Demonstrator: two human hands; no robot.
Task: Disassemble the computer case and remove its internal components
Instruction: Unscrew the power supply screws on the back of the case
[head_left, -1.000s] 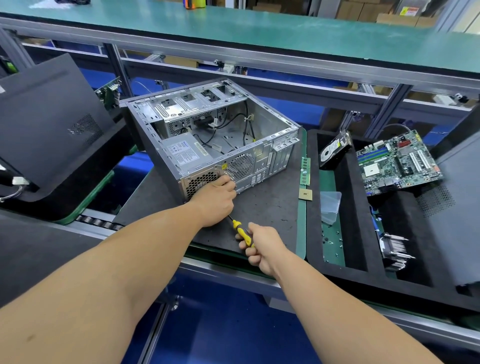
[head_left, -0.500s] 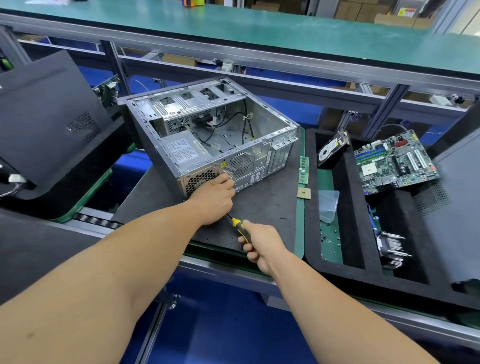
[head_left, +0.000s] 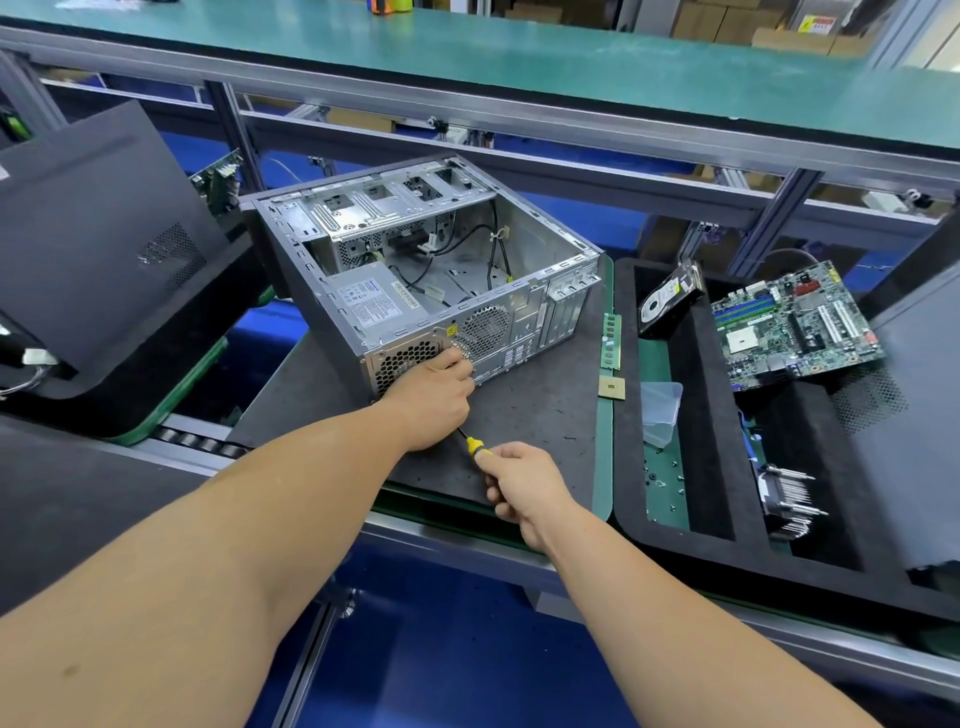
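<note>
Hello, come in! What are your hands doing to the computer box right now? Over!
Left hand braced on the case rear, at the power supply grille. Right hand grips the screwdriver. Tip hidden behind left hand.

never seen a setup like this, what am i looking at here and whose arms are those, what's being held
There is no machine here: a person wears a camera on the head, so the single view looks forward and down at their own arms. The open grey metal computer case lies on a dark mat. The left hand rests against the case's rear panel, where the silver power supply box sits inside. The right hand grips a yellow-handled screwdriver aimed at that panel; its tip is hidden behind the left hand. To the right, a black foam tray holds a green motherboard and a hard drive.
</note>
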